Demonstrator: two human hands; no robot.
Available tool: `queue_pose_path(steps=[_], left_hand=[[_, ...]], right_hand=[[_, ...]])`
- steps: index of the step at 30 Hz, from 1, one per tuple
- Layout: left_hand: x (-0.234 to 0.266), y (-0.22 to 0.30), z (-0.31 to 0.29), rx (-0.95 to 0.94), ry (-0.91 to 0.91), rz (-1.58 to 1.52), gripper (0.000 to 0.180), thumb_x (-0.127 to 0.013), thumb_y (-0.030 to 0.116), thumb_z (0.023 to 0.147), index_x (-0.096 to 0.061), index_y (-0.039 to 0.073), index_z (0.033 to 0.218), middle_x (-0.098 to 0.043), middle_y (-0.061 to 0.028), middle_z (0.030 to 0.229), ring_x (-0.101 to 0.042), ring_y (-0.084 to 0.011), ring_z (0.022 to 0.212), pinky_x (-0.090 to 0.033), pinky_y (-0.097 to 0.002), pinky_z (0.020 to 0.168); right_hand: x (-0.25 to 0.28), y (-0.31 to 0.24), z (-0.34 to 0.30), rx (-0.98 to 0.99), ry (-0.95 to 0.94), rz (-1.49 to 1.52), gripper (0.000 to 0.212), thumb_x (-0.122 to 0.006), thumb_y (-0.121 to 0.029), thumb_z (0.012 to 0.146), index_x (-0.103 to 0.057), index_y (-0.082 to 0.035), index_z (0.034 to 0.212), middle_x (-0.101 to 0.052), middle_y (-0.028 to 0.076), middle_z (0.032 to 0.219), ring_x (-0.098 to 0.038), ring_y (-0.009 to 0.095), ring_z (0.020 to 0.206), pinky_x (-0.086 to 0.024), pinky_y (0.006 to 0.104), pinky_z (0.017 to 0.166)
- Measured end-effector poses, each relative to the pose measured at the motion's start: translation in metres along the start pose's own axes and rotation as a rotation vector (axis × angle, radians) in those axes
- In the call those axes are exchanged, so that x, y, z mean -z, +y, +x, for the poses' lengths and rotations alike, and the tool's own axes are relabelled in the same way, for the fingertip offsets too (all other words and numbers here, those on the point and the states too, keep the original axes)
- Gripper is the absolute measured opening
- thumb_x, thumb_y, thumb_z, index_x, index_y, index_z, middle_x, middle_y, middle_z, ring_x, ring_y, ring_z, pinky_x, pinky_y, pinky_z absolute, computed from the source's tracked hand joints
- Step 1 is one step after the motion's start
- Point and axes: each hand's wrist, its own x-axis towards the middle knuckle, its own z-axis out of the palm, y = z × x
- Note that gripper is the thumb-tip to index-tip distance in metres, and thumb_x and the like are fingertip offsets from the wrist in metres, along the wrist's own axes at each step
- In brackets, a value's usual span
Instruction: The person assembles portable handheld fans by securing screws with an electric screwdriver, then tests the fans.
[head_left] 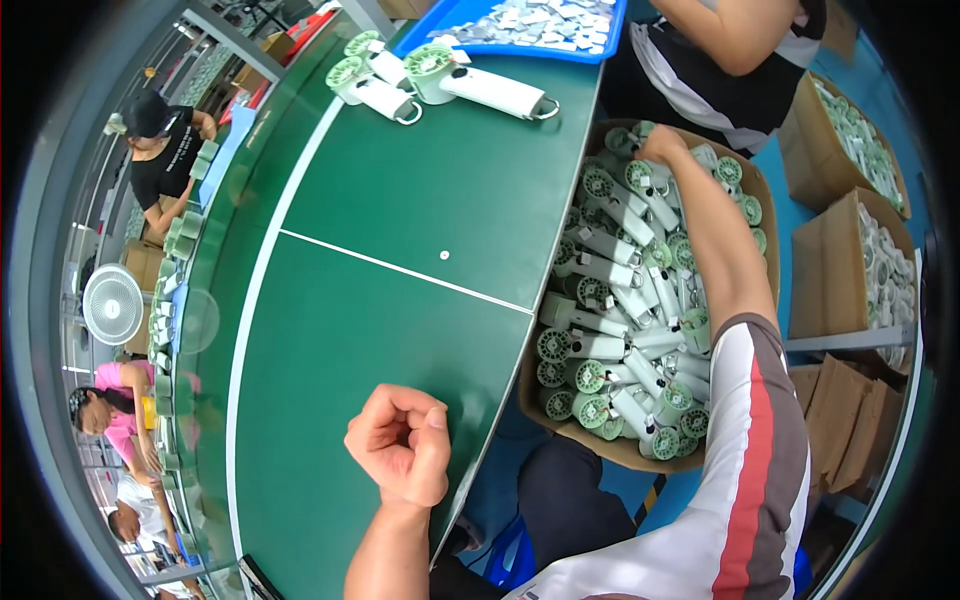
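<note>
Over the near part of the green table (330, 330), my left hand (400, 445) is curled into a loose fist, with nothing seen in it. My right arm stretches out to the far end of a large cardboard box (770, 215) on the right. There my right hand (662, 146) is down among handheld fan bodies (600, 345), its fingers mostly hidden. These bodies have white handles, pale green round heads and metal loops, and they lie in a jumbled heap. Several similar fan bodies (500, 92) rest at the table's far end.
A blue tray (440, 22) of small pale pieces stands at the far edge. One small white ring (445, 255) lies mid-table. Another person (720, 60) sits beyond the box. More filled boxes (830, 265) stand at right. Across the table, people work beside a row of fan parts (163, 400).
</note>
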Motion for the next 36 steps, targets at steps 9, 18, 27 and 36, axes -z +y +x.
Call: queue_pose_path(steps=[9,18,27,36], left_hand=[[0.000,0.000,0.004,-0.040,-0.009,0.024,0.009,-0.063,-0.005,0.080,-0.059,-0.001,0.074,-0.041,0.0082,0.055,-0.033,-0.0005,0.050,-0.026,-0.0210,0.048],[0.003,-0.018,0.004,-0.020,-0.034,-0.055,0.012,-0.064,-0.002,0.085,-0.057,0.001,0.076,-0.045,0.0082,0.058,-0.035,0.0003,0.052,-0.026,-0.0208,0.050],[-0.002,-0.010,0.010,-0.116,0.012,0.012,0.013,-0.067,0.001,0.079,-0.057,0.002,0.071,-0.036,0.0067,0.051,-0.033,-0.0027,0.050,-0.029,-0.0237,0.049],[-0.001,-0.014,0.009,-0.106,0.039,-0.015,0.015,-0.068,0.006,0.078,-0.056,0.004,0.070,-0.032,0.0010,0.048,-0.033,-0.0078,0.045,-0.032,-0.0277,0.047]], right_hand=[[0.113,-0.084,-0.118,0.033,0.342,0.010,0.028,-0.060,-0.017,0.084,-0.074,0.006,0.092,-0.071,0.032,0.095,-0.070,0.047,0.093,-0.056,0.0527,0.086],[0.186,-0.253,-0.179,0.608,0.454,0.025,0.061,-0.073,-0.052,0.081,-0.074,0.006,0.100,-0.073,0.026,0.098,-0.070,0.038,0.097,-0.055,0.0449,0.089],[0.199,-0.265,-0.177,0.589,0.496,0.317,0.055,-0.072,-0.048,0.078,-0.073,0.007,0.086,-0.070,0.027,0.078,-0.071,0.039,0.073,-0.056,0.0471,0.075],[0.209,-0.407,-0.113,0.538,0.355,0.050,0.069,-0.060,-0.058,0.087,-0.074,0.007,0.103,-0.068,0.033,0.111,-0.063,0.044,0.113,-0.050,0.0486,0.100]])
